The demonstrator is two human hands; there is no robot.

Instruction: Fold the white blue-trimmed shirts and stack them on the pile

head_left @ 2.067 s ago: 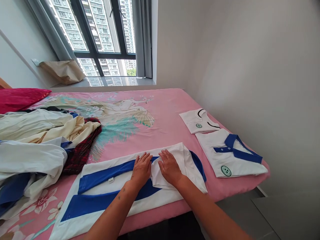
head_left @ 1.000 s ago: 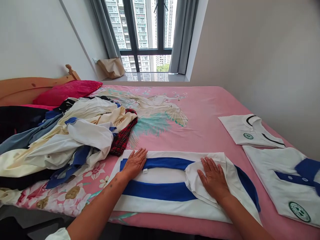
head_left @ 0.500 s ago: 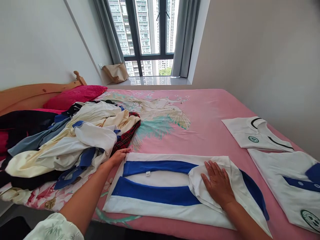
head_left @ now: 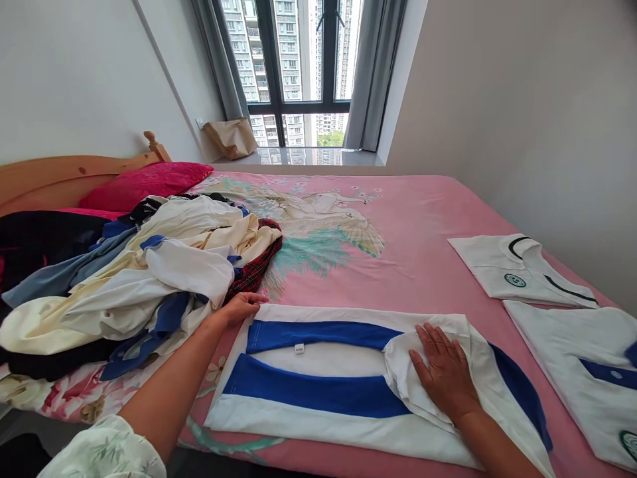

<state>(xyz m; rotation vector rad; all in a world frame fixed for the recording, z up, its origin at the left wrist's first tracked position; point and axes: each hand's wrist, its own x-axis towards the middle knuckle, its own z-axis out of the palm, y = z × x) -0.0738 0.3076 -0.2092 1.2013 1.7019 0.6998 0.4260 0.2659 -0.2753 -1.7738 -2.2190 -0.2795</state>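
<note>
A white garment with blue panels (head_left: 318, 393) lies folded flat on the bed, a small white label showing in its long opening. My left hand (head_left: 242, 307) pinches its far left corner between closed fingers. Toward the garment's right end, my right hand (head_left: 444, 368) rests palm down with fingers stretched, pressing on a folded-in white part. A blue edge curves out beyond that hand on the right.
Left of the garment sits a heap of rumpled clothes (head_left: 149, 292). Two folded white shirts lie at the right: one with black trim (head_left: 497, 262), one with a blue strip (head_left: 557, 332). A red pillow (head_left: 144, 186) and wooden headboard (head_left: 54, 176) stand behind the heap on the pink bedsheet (head_left: 413, 226).
The view has shifted slightly. Both hands keep their places on the garment, the left at its corner and the right flat on it; the garment looks unchanged.
</note>
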